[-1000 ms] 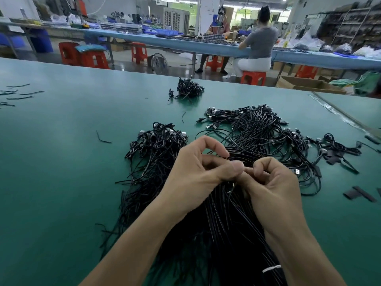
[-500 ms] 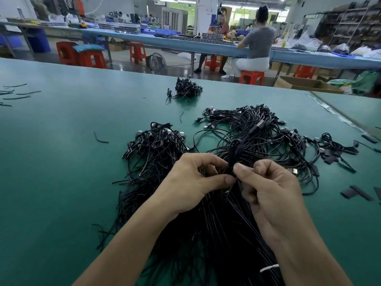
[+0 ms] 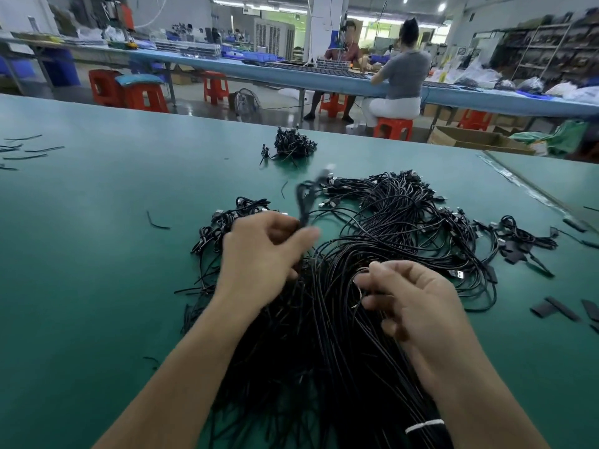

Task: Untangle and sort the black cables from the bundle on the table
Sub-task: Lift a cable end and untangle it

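A big tangled bundle of black cables [image 3: 398, 234] lies on the green table [image 3: 97, 254], running down toward me between my forearms. My left hand [image 3: 262, 254] pinches one folded black cable [image 3: 306, 199] that sticks up, blurred, with its plug end at the top. A sorted heap of folded cables [image 3: 223, 222] lies just beyond that hand. My right hand [image 3: 411, 299] is half curled over the bundle, its fingertips on a strand; whether it grips is unclear. A white tie [image 3: 424, 426] binds the strands near my right wrist.
A small pile of black cables [image 3: 293, 145] sits farther back. Black sleeve pieces [image 3: 557, 307] and loose connectors [image 3: 525, 238] lie at the right. Short cable scraps [image 3: 32, 150] lie far left. Beyond the table edge are orange stools [image 3: 142, 95] and a seated person [image 3: 402, 82].
My hands have parted. The left hand has lifted the folded cable up and to the left, out of the bundle. The right hand let go of it and dropped lower right.
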